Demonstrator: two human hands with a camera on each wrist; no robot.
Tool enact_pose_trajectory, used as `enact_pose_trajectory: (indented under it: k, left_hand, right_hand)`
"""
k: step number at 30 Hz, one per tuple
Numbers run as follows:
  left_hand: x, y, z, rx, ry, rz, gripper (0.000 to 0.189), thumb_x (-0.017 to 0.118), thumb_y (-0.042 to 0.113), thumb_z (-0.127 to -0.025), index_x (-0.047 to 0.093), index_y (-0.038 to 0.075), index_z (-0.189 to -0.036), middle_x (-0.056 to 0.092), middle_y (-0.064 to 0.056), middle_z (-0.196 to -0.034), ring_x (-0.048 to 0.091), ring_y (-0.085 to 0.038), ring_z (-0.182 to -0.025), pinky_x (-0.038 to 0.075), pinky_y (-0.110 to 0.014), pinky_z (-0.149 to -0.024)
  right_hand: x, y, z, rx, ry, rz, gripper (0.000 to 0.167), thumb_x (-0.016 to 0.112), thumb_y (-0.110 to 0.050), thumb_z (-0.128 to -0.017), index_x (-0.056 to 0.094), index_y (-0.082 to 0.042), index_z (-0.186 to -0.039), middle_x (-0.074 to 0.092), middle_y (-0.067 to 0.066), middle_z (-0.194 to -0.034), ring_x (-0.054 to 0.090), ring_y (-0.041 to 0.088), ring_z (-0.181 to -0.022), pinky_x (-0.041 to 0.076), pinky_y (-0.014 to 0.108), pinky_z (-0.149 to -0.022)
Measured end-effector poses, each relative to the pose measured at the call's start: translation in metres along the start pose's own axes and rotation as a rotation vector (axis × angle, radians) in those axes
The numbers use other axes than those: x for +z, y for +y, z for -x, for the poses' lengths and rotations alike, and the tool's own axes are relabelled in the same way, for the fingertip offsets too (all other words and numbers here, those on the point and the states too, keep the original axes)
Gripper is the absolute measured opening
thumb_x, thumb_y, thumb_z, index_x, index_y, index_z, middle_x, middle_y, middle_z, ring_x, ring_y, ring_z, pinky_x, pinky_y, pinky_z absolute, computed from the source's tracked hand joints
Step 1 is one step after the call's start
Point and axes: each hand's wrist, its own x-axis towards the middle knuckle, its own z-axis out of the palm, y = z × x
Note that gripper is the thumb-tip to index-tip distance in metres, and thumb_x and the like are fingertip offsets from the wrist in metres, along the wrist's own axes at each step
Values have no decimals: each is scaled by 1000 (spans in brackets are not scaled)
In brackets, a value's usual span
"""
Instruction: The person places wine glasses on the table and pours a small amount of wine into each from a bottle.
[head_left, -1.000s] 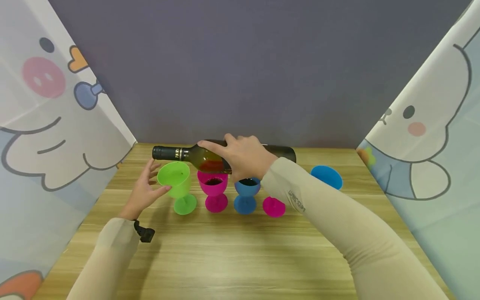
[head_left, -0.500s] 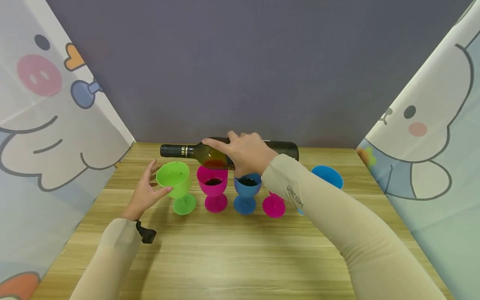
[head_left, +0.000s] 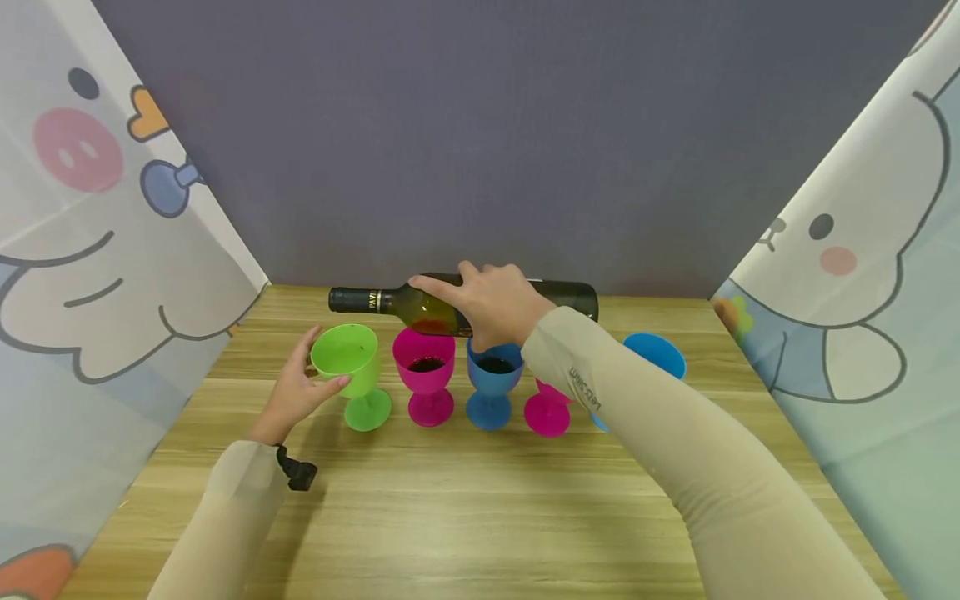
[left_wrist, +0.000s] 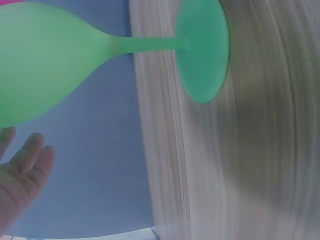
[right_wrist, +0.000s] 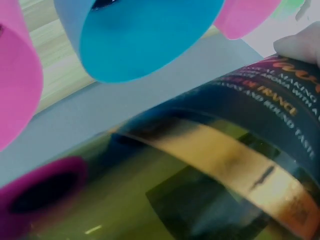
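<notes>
In the head view my right hand (head_left: 491, 304) grips a dark wine bottle (head_left: 427, 312) round its body. The bottle is held nearly level, its neck pointing left above and behind a green goblet (head_left: 347, 354). My left hand (head_left: 296, 387) is at the goblet's left side with fingers spread, thumb in front of the bowl. In the left wrist view, the fingers (left_wrist: 35, 160) extend loosely near the green bowl; whether any touch it is hard to tell. Dark liquid shows in the pink goblet (head_left: 425, 354) and the blue goblet (head_left: 493, 375).
Right of these stand a second pink goblet (head_left: 547, 412), mostly behind the right sleeve, and another blue goblet (head_left: 655, 354), partly covered. They share a wooden table (head_left: 435, 517) with a grey wall (head_left: 480, 142) behind and cartoon-printed panels (head_left: 840, 292) at both sides.
The bottle has shifted slightly right and up, its mouth moving from the green goblet's left side to above its bowl. My left hand has moved slightly right and stays beside that goblet.
</notes>
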Motion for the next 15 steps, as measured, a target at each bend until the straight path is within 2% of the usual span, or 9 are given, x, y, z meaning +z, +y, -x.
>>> enact_pose_trajectory:
  k: [5,11,15]
  left_hand:
    - [0,3,2,-46,-19,-9,94,72,8,-82,9,-6,-150,33,-35,-139,44,-43,-114,40,-46,-91]
    - [4,5,0,-55,2,-6,89,70,7,-84,10,-8,-148,36,-35,-137,46,-43,-114,42,-39,-90]
    - [9,9,-1,-61,20,7,86,69,7,-85,13,-10,-147,38,-36,-135,47,-46,-114,43,-50,-93]
  right_hand:
    - [3,2,-1,1,-2,2,103,79,-38,-73,16,-35,-153,55,11,-101,51,17,-60,45,28,-44]
    - [4,3,-4,7,-24,9,104,80,-39,-73,15,-35,-153,55,11,-103,52,17,-62,47,29,-47]
    - [5,4,-4,2,-36,15,103,79,-39,-73,15,-36,-153,56,12,-105,53,17,-63,48,29,-48]
